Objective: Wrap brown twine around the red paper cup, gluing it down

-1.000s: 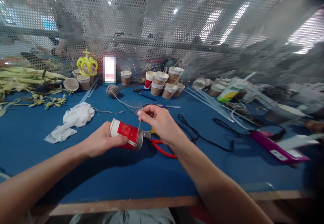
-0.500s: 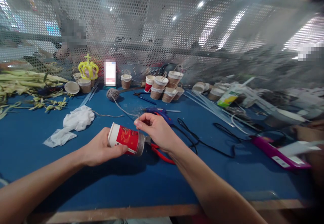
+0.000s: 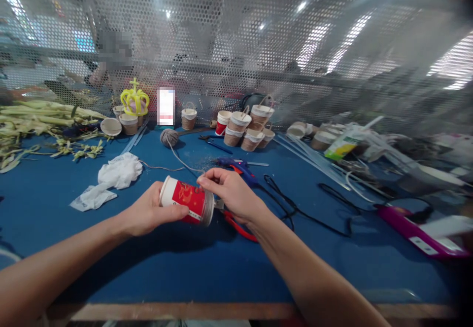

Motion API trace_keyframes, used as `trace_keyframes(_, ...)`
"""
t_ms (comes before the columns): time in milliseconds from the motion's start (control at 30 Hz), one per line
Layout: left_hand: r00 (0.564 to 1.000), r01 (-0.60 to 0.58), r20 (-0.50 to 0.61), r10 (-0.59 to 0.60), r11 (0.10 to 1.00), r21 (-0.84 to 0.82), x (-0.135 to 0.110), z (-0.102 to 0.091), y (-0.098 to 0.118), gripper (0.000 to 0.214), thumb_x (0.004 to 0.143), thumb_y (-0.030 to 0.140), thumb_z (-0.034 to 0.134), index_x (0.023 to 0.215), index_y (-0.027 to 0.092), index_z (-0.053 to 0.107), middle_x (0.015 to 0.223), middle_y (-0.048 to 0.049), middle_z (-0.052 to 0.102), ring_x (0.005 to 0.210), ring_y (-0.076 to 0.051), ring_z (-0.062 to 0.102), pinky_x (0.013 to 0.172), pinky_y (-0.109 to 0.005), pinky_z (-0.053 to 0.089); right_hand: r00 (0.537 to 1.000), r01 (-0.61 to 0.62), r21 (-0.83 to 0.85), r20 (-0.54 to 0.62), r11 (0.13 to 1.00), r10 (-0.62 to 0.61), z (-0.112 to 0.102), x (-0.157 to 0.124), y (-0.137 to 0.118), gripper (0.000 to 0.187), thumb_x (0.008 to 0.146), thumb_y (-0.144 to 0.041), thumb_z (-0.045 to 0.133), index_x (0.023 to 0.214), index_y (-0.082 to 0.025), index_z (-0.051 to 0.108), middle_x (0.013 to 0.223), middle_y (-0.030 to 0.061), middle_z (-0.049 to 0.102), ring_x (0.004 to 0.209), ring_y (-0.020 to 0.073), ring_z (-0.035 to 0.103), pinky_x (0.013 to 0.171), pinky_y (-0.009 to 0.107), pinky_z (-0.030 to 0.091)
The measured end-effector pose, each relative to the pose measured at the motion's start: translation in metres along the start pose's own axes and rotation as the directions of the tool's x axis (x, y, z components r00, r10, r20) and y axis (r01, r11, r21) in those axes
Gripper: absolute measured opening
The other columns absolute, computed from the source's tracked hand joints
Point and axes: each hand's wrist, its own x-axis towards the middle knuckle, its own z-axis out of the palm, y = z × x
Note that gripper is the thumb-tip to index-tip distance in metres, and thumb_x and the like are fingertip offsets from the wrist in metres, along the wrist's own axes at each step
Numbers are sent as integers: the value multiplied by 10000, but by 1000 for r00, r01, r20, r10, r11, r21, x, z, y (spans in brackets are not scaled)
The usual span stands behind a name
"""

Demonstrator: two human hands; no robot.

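My left hand (image 3: pixel 151 211) is wrapped round a red and white paper cup (image 3: pixel 189 199), tipped on its side with its rim to the left. Grey yarn is wound in a band round the cup's base end. At that end my right hand (image 3: pixel 231 194) pinches the grey yarn (image 3: pixel 182 160) between thumb and forefinger. The strand runs back to a yarn ball (image 3: pixel 169 138). Below my right hand show red-handled scissors (image 3: pixel 242 231), with a metal part by the cup's base; whether the hand grips them I cannot tell.
Behind my right hand lies a blue glue gun (image 3: pixel 236 165) with a black cord. Several twine-wrapped cups (image 3: pixel 239 122) stand at the back, near pliers (image 3: pixel 218 145). Crumpled white tissue (image 3: pixel 120 171) is at left, glue sticks (image 3: pixel 314 157) and a purple object (image 3: pixel 406 226) at right.
The view has turned slightly left, so everything sits a little further right. Both hands keep nearly the same hold on cup and yarn. A blurred hand at the right edge no longer shows.
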Motion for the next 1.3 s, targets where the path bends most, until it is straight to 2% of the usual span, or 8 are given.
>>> trace_keyframes(133,998,23,-51,-33,984,-175,1,2,1,152,543,189,704,672,123,658,589,-7,649,523,-101,544,523,-178,428,999,29,-119,-29,993,-33,0,4,3,216,703,-370,572,637,-165,551,591,-24,524,522,88,448,515,236,373)
trace_keyframes(233,986,-17,-162,-27,963,-268,4,4,5,145,520,169,697,650,119,658,584,-12,663,524,-114,570,515,-182,438,995,56,-272,-61,961,-75,-6,9,5,292,764,-394,492,594,-163,550,562,-2,544,509,108,477,511,255,380)
trace_keyframes(333,940,-89,-341,-23,947,-308,10,4,8,92,552,144,666,642,125,655,609,-3,676,537,-105,578,532,-176,438,980,89,-318,-139,944,-139,-11,9,3,288,794,-398,452,660,-161,549,643,34,590,581,137,537,553,273,404)
trace_keyframes(400,913,-82,-405,-52,948,-306,13,3,6,49,570,129,653,619,127,650,568,14,664,508,-92,564,507,-167,419,966,152,-343,-145,927,-212,-11,5,-1,264,807,-395,439,724,-167,541,709,44,611,626,142,559,583,272,422)
trace_keyframes(533,906,-66,-420,-59,959,-277,15,4,1,44,587,135,636,625,122,655,555,13,663,499,-95,557,507,-175,408,937,289,-507,-24,812,-348,1,-9,-7,194,801,-331,475,739,-172,568,682,30,619,623,141,560,591,262,431)
trace_keyframes(600,901,-62,-430,-58,964,-258,15,6,0,76,587,150,639,653,121,663,576,7,672,517,-105,565,520,-183,410,926,296,-571,-25,766,-377,8,-12,-8,136,779,-277,506,739,-170,580,672,23,624,606,133,557,581,250,432)
trace_keyframes(967,905,-108,-424,29,980,-164,13,6,-12,125,642,160,618,746,128,678,676,-5,686,618,-114,578,607,-195,419,896,279,-628,-101,726,-432,16,-10,4,88,725,-238,562,680,-164,548,617,9,603,541,109,542,529,222,434)
trace_keyframes(1300,913,-104,-408,25,980,-171,13,6,-11,128,654,146,609,754,125,687,687,-10,689,630,-117,581,622,-195,426,897,254,-646,-120,720,-425,17,-11,2,86,713,-223,559,650,-168,538,592,3,598,522,108,534,510,221,419)
